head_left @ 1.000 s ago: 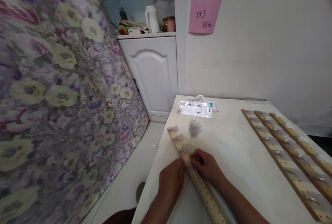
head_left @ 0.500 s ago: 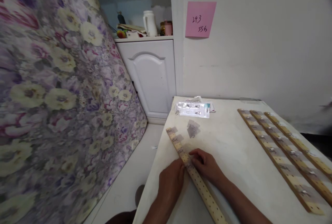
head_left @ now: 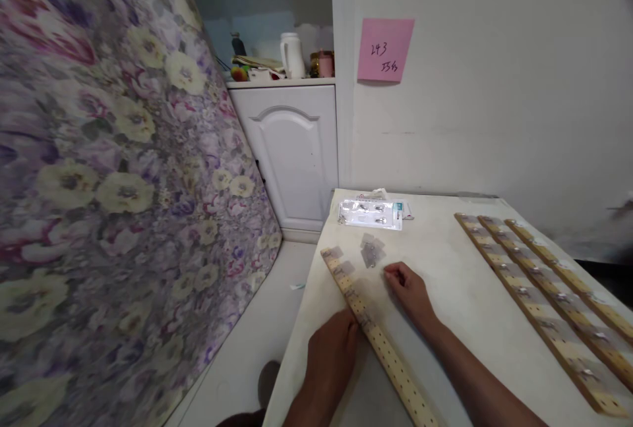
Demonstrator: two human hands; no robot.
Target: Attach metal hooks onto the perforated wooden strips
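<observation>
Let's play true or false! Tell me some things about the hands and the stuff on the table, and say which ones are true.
1. The left hand rests against the long wooden strip with holes. True.
2. The right hand is gripping that strip. False: it is off the strip, on the table, near the little pile of clear packets.
3. Three more wooden strips lie side by side on the right of the table. True.
4. The sticky note on the wall is green. False: it is pink.
5. The clear plastic pack lies at the far end of the table. True.
</observation>
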